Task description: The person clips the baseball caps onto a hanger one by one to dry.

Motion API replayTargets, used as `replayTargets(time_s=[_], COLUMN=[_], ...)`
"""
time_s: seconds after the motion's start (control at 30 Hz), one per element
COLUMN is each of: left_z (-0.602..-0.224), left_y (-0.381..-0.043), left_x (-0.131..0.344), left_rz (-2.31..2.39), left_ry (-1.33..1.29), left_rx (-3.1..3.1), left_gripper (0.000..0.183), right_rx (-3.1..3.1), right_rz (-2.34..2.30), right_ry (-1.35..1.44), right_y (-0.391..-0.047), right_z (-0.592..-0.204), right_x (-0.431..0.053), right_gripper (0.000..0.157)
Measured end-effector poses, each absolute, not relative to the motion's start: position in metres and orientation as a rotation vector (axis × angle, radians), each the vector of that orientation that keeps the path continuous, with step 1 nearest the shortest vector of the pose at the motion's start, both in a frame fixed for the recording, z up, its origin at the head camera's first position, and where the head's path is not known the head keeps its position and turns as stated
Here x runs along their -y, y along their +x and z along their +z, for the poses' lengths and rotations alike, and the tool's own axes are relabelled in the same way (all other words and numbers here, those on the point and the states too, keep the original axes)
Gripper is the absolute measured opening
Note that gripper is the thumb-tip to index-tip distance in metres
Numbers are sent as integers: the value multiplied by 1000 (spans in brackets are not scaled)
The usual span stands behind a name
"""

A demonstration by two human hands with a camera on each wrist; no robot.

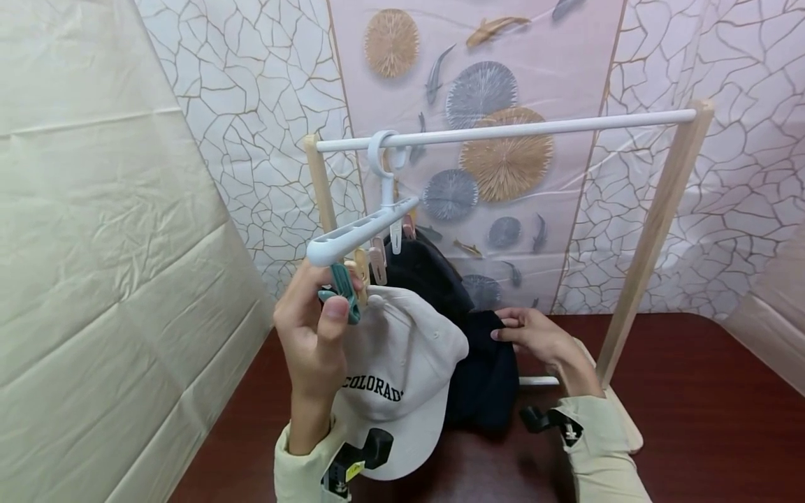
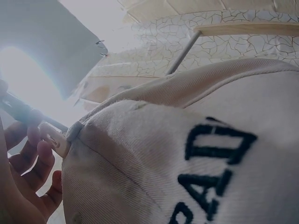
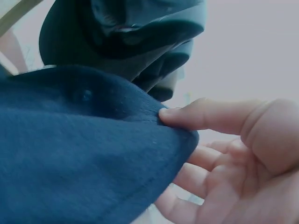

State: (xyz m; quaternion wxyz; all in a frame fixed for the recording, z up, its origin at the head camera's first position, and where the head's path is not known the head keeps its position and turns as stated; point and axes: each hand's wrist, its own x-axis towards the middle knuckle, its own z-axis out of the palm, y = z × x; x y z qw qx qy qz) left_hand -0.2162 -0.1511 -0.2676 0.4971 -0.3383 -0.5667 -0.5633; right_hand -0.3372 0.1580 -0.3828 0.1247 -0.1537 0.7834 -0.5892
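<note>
My left hand [image 1: 312, 335] grips a teal clothespin [image 1: 343, 290] at the near end of a pale blue clip hanger [image 1: 365, 229], its thumb in front. Beside it a white cap [image 1: 409, 349] with dark lettering hangs from the hanger's clips, brim downward. Its crown fills much of the left wrist view. My right hand [image 1: 534, 337] pinches the edge of a dark navy cap [image 1: 484, 370], which hangs behind the white one. In the right wrist view the thumb presses on that cloth [image 3: 93, 158], with the fingers behind it. A black cap [image 1: 428, 272] hangs farther back.
The hanger hooks over the white rod [image 1: 522, 130] of a stand with wooden posts [image 1: 654, 244]. Pink [image 1: 377, 260] and white clips [image 1: 395, 236] line the hanger. Below lies a dark red table [image 1: 704, 391]; patterned cloth walls stand behind and at the sides.
</note>
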Motion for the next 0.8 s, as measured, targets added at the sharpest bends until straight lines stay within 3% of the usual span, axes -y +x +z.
replayTargets(time_s=[0.37, 0.63, 0.8], left_z=[-267, -267, -267], left_y=[-216, -214, -209], left_x=[150, 150, 151], left_rz=[-1358, -1376, -1439], left_ry=[-820, -810, -835], left_rx=[1377, 1365, 1397], left_gripper=[61, 61, 46], right_rx=[-2074, -2171, -2279], right_rz=[-2041, -2023, -1947], right_ry=[-571, -471, -411], right_y=[-322, -311, -306], right_z=[-363, -345, -339], right_x=[-163, -160, -160], right_gripper=[44, 40, 38])
